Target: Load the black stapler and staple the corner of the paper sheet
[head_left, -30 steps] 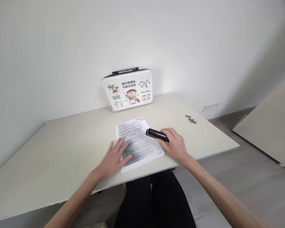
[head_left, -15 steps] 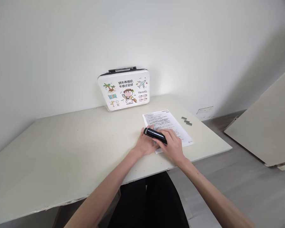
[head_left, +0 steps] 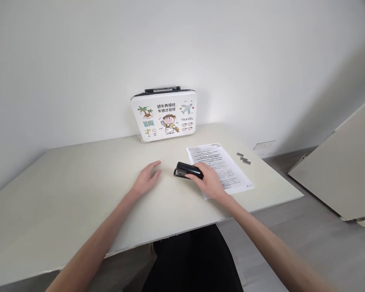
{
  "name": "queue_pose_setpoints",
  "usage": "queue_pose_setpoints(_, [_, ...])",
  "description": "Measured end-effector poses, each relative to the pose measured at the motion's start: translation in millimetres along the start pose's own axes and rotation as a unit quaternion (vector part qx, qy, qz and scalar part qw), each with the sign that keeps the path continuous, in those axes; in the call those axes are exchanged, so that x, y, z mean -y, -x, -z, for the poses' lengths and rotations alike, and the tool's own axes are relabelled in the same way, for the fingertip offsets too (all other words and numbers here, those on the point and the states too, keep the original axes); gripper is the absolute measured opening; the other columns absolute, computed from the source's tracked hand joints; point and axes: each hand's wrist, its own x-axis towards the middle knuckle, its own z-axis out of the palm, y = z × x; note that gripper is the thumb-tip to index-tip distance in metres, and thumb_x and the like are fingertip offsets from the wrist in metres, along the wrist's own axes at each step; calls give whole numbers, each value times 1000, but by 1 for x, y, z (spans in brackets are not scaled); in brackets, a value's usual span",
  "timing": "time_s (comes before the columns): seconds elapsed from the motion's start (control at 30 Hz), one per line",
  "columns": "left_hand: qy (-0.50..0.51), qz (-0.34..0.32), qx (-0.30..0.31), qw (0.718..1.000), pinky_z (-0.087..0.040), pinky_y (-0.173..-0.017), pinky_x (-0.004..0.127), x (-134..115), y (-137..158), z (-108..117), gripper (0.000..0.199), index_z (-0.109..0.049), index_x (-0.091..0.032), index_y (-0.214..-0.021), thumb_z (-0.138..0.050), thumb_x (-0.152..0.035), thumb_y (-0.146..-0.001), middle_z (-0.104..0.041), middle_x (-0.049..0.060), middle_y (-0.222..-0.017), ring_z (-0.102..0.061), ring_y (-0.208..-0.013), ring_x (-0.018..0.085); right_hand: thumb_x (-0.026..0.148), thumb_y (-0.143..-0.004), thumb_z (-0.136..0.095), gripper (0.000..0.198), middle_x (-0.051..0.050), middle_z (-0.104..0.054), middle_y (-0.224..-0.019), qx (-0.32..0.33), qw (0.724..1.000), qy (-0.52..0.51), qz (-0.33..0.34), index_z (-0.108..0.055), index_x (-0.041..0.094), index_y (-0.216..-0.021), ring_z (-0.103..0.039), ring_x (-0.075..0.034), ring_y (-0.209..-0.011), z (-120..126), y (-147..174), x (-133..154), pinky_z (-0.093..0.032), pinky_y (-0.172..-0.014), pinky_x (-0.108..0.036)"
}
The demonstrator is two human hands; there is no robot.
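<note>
A black stapler (head_left: pixel 185 169) is gripped in my right hand (head_left: pixel 211 181), its front end pointing left. Beneath and beyond that hand lies a printed sheet of paper (head_left: pixel 233 178). My left hand (head_left: pixel 146 177) is off to the left over the bare tabletop, thumb and fingers apart, holding nothing. A gap separates it from the stapler. To the right of the paper are several small grey staple strips (head_left: pixel 243 158).
A white case (head_left: pixel 167 117) with cartoon prints and a black handle stands against the wall at the back of the pale table (head_left: pixel 79 194). A pale panel (head_left: pixel 340 166) stands on the floor at the right, beyond the table's edge.
My left hand has come off the stapler and moved left. My right hand has shifted slightly left and turned the stapler more level, its front end now showing at the left.
</note>
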Motion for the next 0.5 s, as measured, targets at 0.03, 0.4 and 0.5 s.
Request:
queue_pose_setpoints(0.03, [32, 28, -24, 999, -43, -118, 49, 7, -1, 7, 52, -63, -21, -135, -51, -55, -97, -64, 12, -145, -61, -134, 30, 49, -97, -67, 25, -5, -73, -101, 25, 1000, -14, -3, -66, 25, -104, -67, -24, -91, -8, -8, 3, -50, -81, -36])
queue_pose_setpoints(0.4, [248, 123, -124, 953, -53, -106, 46, 30, 0, 29, 39, -69, -20, -108, -61, -55, -92, -75, 10, -115, -71, -111, 26, 46, -91, -73, 23, -2, -75, -97, 176, 973, -149, 4, -69, 24, -98, -68, -21, -88, -86, -60, 24, -50, -79, -32])
queue_pose_setpoints(0.5, [240, 129, -121, 955, -53, -105, 44, 28, 2, 27, 37, -71, -21, -106, -60, -53, -93, -76, 9, -112, -71, -108, 25, 50, -96, -64, 26, -2, -75, -97, 162, 976, -144, -3, -68, 24, -101, -68, -21, -88, -89, -57, 24, -50, -79, -32])
